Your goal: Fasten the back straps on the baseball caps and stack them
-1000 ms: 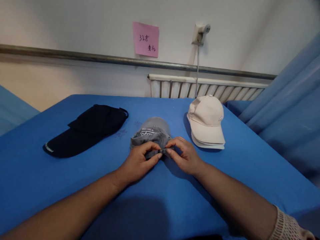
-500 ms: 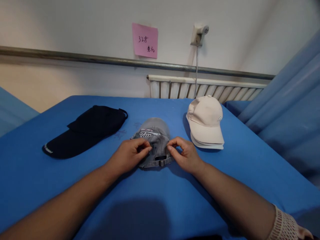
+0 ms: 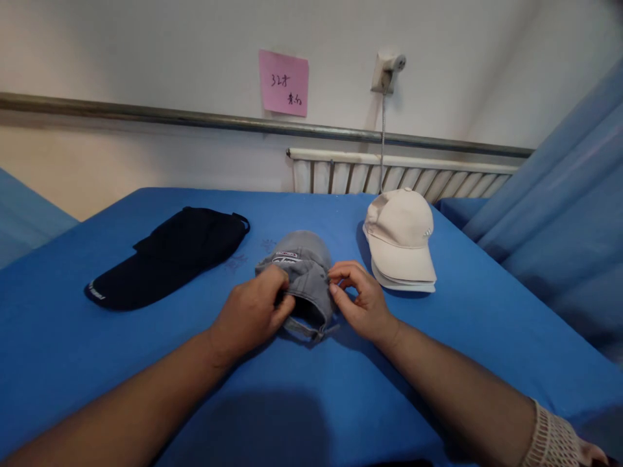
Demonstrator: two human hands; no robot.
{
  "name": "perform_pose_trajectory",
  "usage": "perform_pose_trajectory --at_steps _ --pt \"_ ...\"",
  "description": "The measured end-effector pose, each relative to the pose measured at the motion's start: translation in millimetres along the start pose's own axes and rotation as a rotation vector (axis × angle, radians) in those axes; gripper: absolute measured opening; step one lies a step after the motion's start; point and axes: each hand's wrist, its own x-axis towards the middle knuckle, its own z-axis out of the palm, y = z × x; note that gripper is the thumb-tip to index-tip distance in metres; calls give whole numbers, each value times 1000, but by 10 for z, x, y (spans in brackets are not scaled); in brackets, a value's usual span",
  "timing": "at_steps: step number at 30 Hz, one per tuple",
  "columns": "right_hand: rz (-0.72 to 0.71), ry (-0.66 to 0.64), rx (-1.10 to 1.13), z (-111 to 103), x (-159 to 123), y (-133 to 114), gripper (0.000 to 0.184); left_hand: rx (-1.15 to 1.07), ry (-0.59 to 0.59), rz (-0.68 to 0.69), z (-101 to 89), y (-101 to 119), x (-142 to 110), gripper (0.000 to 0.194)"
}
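Observation:
A grey baseball cap (image 3: 311, 285) with white lettering lies in the middle of the blue-covered table (image 3: 389, 383), its brim pointing away and its strap opening facing me. My left hand (image 3: 256, 305) is closed on the cap's left back edge, fingertips partly hidden behind the fabric. On the other side, my right hand (image 3: 363, 298) pinches the right edge between thumb and fingers. The back opening gapes between my hands, with the strap and buckle hanging at its lower rim.
To the left lies a black cap (image 3: 189, 243) with a long brim. Stacked cream caps (image 3: 402, 224) sit at the back right. Behind the table are a radiator (image 3: 341, 172), a metal rail (image 3: 195, 117), a pink note (image 3: 283, 84) and a wall socket (image 3: 384, 72). A blue curtain (image 3: 559, 227) hangs at right.
The back of the grey cap has been raised and its opening spread wider. My left hand has turned, knuckles now up, over the edge. My right hand has hardly moved.

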Motion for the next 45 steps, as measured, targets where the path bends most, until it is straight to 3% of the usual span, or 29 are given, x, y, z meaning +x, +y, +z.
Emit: perform_pose_trajectory --at_steps 3,5,8,11,13,17,19,23,27,29,30,32,34,35,37,40,43,45 --pt "18 27 2 2 6 48 21 -5 367 126 -106 -69 -16 11" --pt "33 -4 -5 16 0 75 22 39 467 184 -154 -108 1 18" --pt "49 -35 -11 42 -12 117 23 95 394 138 -154 -168 55 17" --pt "51 -5 -45 46 -9 176 23 79 257 -26 -103 -229 95 5" --pt "68 6 -94 36 0 222 25 60 235 -91 -88 -243 94 12" --pt "119 -94 -230 29 14 299 43 -58 354 67 -158 -138 9 2" --pt "111 -164 -279 35 22 324 46 -117 330 187 -211 -60 -53 11" --pt "80 -149 -325 4 67 314 21 -134 190 271 -219 -70 -113 19" --pt "-55 -2 -427 -104 97 120 15 -18 367 131 -158 -338 -21 16" --pt "-190 -64 -458 -134 64 -52 13 29 463 11 -164 -487 59 14" --pt "-270 -149 -443 -133 36 -143 10 37 457 -56 -177 -555 98 12" --pt "-400 -377 -353 -98 -32 -300 2 48 340 -203 -207 -675 160 6" --pt "-440 -517 -235 -43 -85 -381 8 62 113 -329 -224 -782 193 9" --pt "-425 -520 -208 -20 -98 -381 9 63 6 -370 -226 -832 198 16" --pt "-343 -406 -227 1 -86 -300 12 32 -113 -412 -219 -915 195 31" --pt "-117 -208 -386 -26 -13 -55 28 -77 -73 -460 -219 -975 199 43" --pt "97 -222 -500 -56 38 158 52 -334 -61 -544 -253 -962 244 43" --pt "142 -285 -523 -51 41 213 51 -607 -11 -600 -286 -929 280 41"
